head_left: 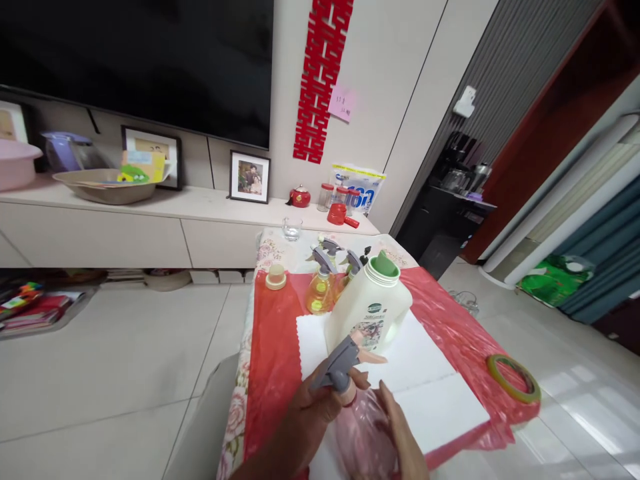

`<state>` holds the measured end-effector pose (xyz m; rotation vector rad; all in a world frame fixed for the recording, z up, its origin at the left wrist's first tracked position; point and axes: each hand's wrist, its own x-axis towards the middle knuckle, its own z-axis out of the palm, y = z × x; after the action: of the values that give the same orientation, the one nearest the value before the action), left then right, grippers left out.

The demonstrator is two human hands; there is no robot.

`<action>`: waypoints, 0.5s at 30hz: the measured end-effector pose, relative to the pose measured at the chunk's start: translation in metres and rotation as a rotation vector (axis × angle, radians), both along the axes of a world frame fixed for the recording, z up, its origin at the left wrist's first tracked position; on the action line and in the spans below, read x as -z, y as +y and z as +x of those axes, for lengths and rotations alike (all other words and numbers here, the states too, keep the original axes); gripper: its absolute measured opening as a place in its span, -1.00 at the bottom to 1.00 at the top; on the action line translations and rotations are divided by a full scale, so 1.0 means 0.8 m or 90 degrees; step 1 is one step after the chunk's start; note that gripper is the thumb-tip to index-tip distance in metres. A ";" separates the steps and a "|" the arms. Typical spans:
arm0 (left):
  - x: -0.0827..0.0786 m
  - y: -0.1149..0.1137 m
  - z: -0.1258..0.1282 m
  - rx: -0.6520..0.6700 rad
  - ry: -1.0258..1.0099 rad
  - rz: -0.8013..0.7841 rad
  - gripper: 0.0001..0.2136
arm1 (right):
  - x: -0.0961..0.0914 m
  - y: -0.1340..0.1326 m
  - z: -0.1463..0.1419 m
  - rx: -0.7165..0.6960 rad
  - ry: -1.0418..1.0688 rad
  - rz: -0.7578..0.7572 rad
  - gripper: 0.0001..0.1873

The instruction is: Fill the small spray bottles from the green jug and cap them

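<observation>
A spray bottle [363,433] with a clear, pinkish-looking body is held close to me at the near side of the table. My left hand [310,420] is closed around its neck, just below the grey spray head [339,363] with a peach nozzle and trigger. Against the right side of the body my right hand [403,433] is curled, fingers partly hidden behind it. Directly behind stands an uncapped white jug [345,320] with a green inner spout [385,264]. Left of the jug are small spray bottles with yellow liquid [319,293] and a pale cap [275,277].
White paper [430,393] lies over red plastic sheeting [275,347] on the flower-patterned tablecloth [239,400]. A roll of tape [514,378] rests at the right edge. A glass cup [292,229] stands at the back, before a low cabinet [220,210] holding frames and jars.
</observation>
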<state>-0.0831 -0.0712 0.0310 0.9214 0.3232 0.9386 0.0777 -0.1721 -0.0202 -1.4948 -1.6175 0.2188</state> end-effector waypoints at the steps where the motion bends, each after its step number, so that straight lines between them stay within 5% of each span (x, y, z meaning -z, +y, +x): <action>1: -0.004 -0.002 -0.003 -0.008 0.000 -0.006 -0.62 | 0.007 0.003 -0.002 -0.017 0.037 -0.016 -0.24; 8: -0.039 -0.017 -0.014 -0.165 0.096 -0.002 -0.57 | 0.016 0.011 -0.025 -0.020 0.116 -0.038 -0.30; 12: -0.051 -0.028 -0.031 -0.106 0.092 0.010 -0.58 | 0.002 0.023 -0.032 -0.052 0.061 -0.031 -0.10; 15: -0.057 -0.034 -0.045 -0.014 0.082 0.033 -0.56 | -0.005 0.033 -0.036 -0.087 0.048 -0.046 -0.13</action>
<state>-0.1190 -0.0983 0.0763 1.0298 0.4207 0.9135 0.0487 -0.1456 -0.0164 -1.4146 -1.6674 0.4089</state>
